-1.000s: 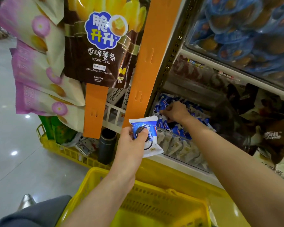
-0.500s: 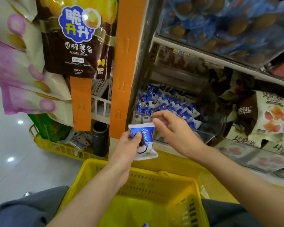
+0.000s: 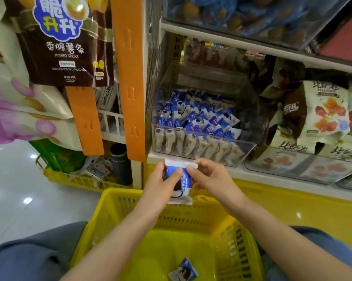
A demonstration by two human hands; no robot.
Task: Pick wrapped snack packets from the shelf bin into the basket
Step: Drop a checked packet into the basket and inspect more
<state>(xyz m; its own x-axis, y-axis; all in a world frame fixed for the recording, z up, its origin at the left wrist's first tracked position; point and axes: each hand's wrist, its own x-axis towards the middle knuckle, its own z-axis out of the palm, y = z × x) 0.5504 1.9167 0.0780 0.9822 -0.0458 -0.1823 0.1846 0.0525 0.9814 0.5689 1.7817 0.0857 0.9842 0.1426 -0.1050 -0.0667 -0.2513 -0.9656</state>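
**Blue-and-white wrapped snack packet point(image 3: 179, 183) gripped over basket**

Held upright just above the far rim of the yellow plastic basket point(image 3: 130, 201). Pinched on both sides: left hand point(image 3: 160, 183) curled round its left edge, right hand point(image 3: 209, 179) at its upper right. Second packet point(image 3: 183, 271) lying on the basket floor. Just behind, clear plastic shelf bin point(image 3: 199, 147) full of matching packets.

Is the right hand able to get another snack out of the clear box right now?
Probably yes, once it lets go. The right hand and left hand both pinch one packet just in front of the clear bin. The bin's top is open and nothing blocks the packets inside.
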